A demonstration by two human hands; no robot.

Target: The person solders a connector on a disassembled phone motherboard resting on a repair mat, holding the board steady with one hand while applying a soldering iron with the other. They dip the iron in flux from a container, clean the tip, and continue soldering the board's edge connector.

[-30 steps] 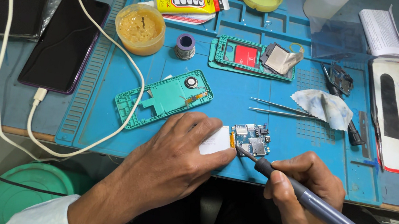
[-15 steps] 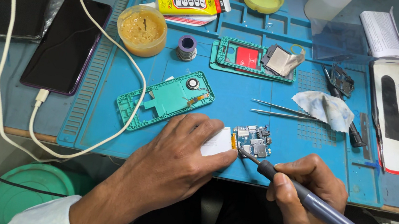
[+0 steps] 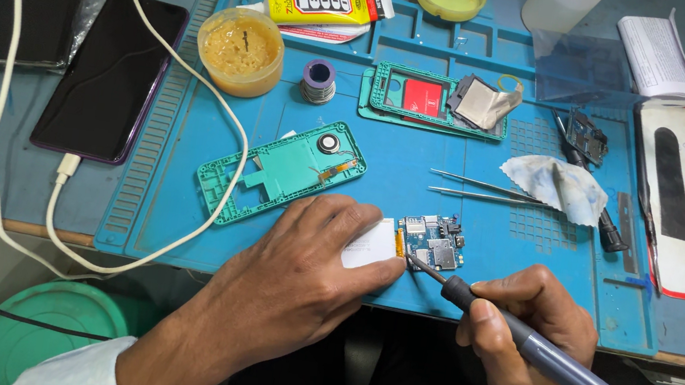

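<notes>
A small blue circuit board lies on the blue work mat near its front edge. My left hand presses down on a white piece joined to the board's left side. My right hand grips a grey soldering iron like a pen. Its tip touches the board's lower left corner, by the thumb of my left hand.
A green phone frame lies left of the board, a second frame behind. Tweezers, crumpled tissue, a flux tub, solder spool and glue tube sit on the mat. Two phones and a white cable are at left.
</notes>
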